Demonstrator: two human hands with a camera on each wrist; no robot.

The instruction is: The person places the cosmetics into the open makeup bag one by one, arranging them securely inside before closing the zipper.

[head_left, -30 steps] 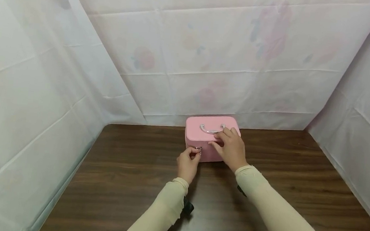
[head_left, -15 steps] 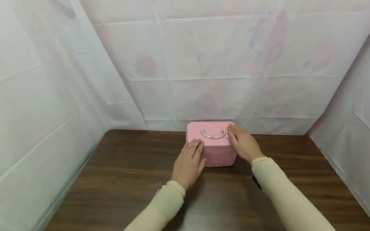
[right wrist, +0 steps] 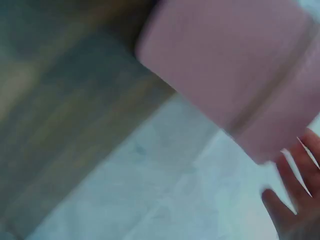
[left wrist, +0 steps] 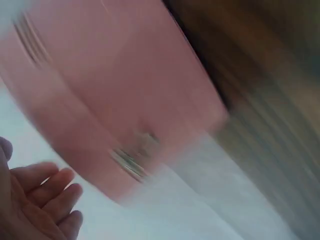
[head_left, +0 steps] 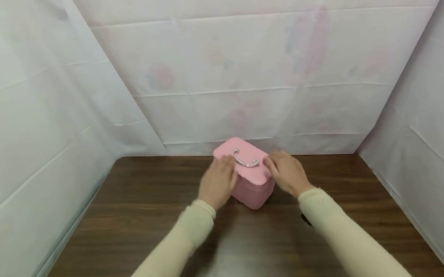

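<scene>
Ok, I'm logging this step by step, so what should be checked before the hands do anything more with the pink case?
1. Both hands on the pink case: ok, left hand at its near left side, right hand at its right end.
2. Lid shut: ok, no gap shows in the head view.
3. Silver handle lying flat on top: ok.
4. Case square to the table edge: not ok, it sits turned at an angle.
5. Front clasp fastened: cannot tell, the left wrist view is blurred.
6. Firmness of either hold: cannot tell, the wrist views are smeared.
</scene>
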